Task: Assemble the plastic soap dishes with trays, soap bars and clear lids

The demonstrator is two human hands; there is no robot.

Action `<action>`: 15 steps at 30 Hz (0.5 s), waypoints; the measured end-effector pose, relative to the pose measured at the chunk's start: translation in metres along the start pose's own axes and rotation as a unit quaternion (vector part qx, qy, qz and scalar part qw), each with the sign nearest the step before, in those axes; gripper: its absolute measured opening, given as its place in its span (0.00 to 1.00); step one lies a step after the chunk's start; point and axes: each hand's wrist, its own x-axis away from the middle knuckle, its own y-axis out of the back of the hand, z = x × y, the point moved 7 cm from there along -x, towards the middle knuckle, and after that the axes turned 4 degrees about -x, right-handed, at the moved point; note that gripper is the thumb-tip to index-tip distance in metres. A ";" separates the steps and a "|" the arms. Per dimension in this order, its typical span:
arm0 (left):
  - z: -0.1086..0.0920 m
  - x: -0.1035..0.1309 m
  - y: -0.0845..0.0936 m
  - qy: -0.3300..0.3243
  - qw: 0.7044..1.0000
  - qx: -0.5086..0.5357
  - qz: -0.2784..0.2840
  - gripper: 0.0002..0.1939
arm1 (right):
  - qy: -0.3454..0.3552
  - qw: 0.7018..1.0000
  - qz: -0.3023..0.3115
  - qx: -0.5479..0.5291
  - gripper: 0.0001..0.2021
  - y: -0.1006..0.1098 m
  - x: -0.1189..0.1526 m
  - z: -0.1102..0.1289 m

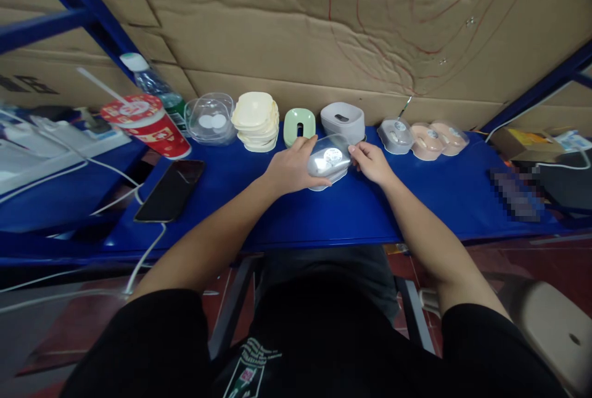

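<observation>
A clear plastic package [329, 157] with a round label and a pale base is between my hands over the blue table. My left hand [292, 166] is wrapped round its left side, thumb at the lower edge. At the right edge, the fingers of my right hand [367, 162] pinch the package. Just behind stand a green box [300, 125] with a slot and a grey-lilac box [343, 119] with a slot. To their left is a stack of cream trays [255, 117], and beyond it some clear lids [213, 119].
Right of the boxes sit a grey package [396, 136] and two peach packages [428, 140]. At left are a red cup [152, 126] with a straw, a bottle [155, 84], a phone [171, 191] and white cables. Cardboard [277, 21] stands behind the blue table [324, 219].
</observation>
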 end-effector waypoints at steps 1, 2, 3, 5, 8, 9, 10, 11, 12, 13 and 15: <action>0.000 0.000 -0.002 -0.001 1.000 -0.010 0.011 0.63 | -0.002 1.000 0.002 0.004 0.35 -0.002 -0.001 -0.001; 0.000 0.000 -0.003 -0.006 1.000 -0.016 0.014 0.63 | -0.003 1.000 0.003 0.010 0.36 -0.003 -0.001 -0.001; -0.001 0.000 -0.003 -0.016 1.000 -0.019 0.012 0.62 | -0.002 1.000 0.004 0.018 0.37 -0.004 -0.002 0.000; -0.001 0.000 -0.003 -0.033 0.999 -0.020 0.007 0.60 | 0.004 0.999 0.006 0.037 0.38 -0.006 -0.003 0.000; 0.000 0.001 -0.006 -0.037 0.999 -0.023 0.027 0.57 | 0.012 0.998 0.015 0.060 0.38 -0.008 -0.004 0.001; 0.000 0.001 -0.008 -0.036 0.998 -0.025 0.039 0.57 | 0.013 0.998 0.021 0.066 0.38 -0.008 -0.003 0.000; -0.001 0.001 -0.009 -0.035 0.998 -0.028 0.050 0.58 | 0.014 0.997 0.027 0.073 0.38 -0.008 -0.003 0.000; -0.001 0.002 -0.009 -0.035 0.997 -0.031 0.059 0.59 | 0.016 0.996 0.032 0.081 0.38 -0.008 -0.003 0.000; -0.001 0.002 -0.010 -0.034 0.997 -0.034 0.067 0.61 | 0.019 0.995 0.036 0.089 0.38 -0.008 -0.003 0.000; -0.001 0.003 -0.010 -0.034 0.996 -0.038 0.073 0.63 | 0.022 0.994 0.039 0.096 0.37 -0.008 -0.002 0.000; -0.001 0.003 -0.010 -0.035 0.995 -0.042 0.085 0.66 | 0.028 0.993 0.045 0.108 0.37 -0.008 -0.002 0.000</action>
